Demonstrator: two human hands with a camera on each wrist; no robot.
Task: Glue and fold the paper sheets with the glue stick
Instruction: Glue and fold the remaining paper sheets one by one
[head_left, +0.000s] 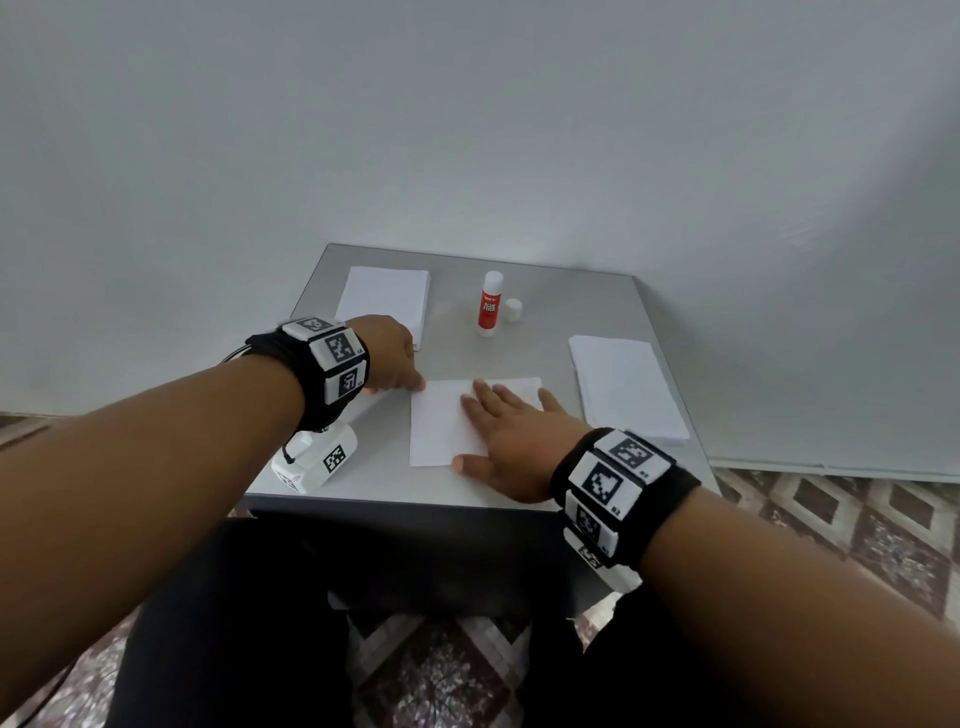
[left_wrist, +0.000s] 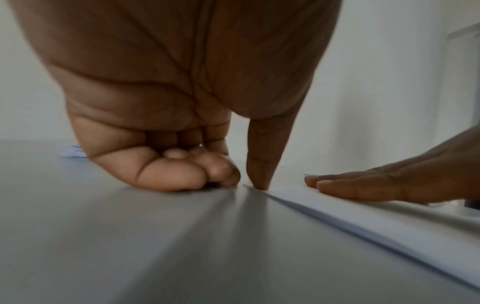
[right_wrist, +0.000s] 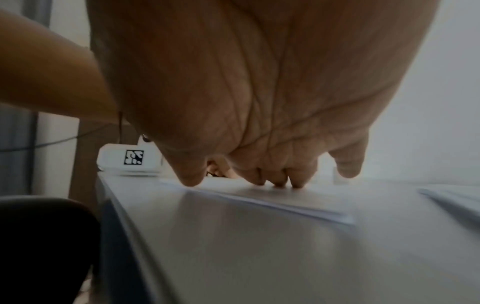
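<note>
A white sheet of paper (head_left: 441, 431), folded over, lies on the grey table (head_left: 550, 322) near its front edge. My right hand (head_left: 498, 421) lies flat on it with the fingers spread, and in the right wrist view its fingertips (right_wrist: 278, 184) press the paper (right_wrist: 272, 203). My left hand (head_left: 402, 371) is at the sheet's far left corner. In the left wrist view its fingers are curled under onto the table and one straight digit (left_wrist: 259, 181) presses the paper's corner (left_wrist: 350, 214). The red and white glue stick (head_left: 490, 304) stands upright behind, with its white cap (head_left: 512, 310) off beside it.
One stack of white sheets (head_left: 384, 299) lies at the back left, partly behind my left hand. Another stack (head_left: 626, 387) lies along the right edge. A white marker-tagged device (head_left: 317, 460) sits at the front left corner. A wall rises behind the table.
</note>
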